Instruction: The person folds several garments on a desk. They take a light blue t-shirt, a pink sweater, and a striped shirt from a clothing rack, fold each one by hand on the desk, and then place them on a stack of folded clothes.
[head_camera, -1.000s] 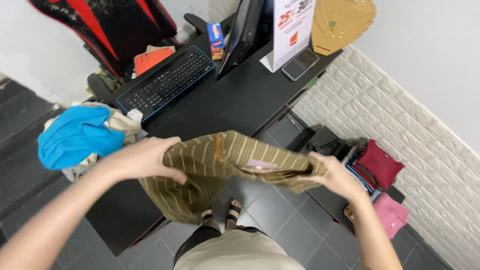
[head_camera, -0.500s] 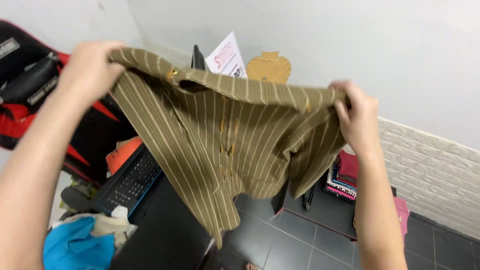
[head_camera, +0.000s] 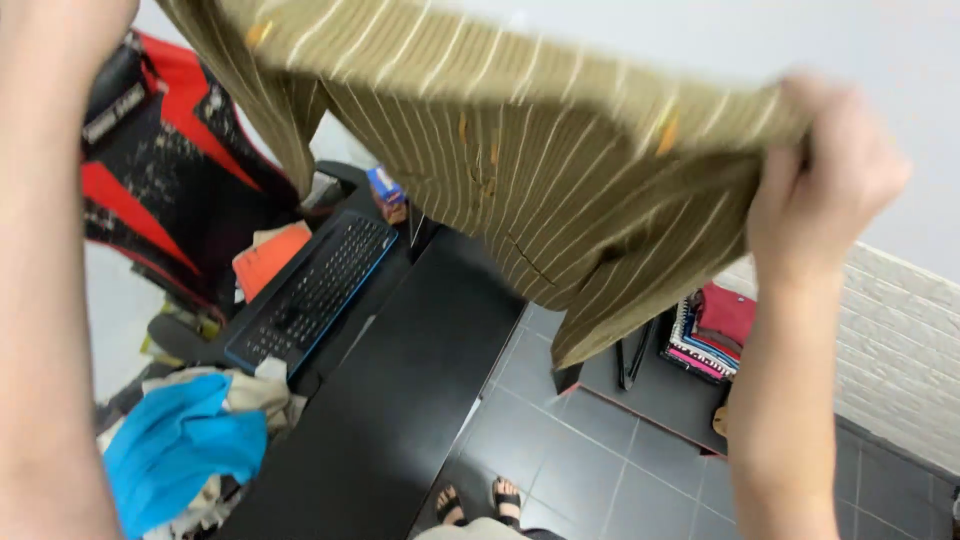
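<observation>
While I hold the olive striped shirt up high, my right hand pinches its far corner in a closed fist; my left hand grips the other end at the frame's top edge, fingers hidden; below the cloth lie the black desk, keyboard and blue garment.

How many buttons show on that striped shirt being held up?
4 on the striped shirt: one near the left hand, two down the middle placket, one near the right hand. Folds may hide more.
</observation>
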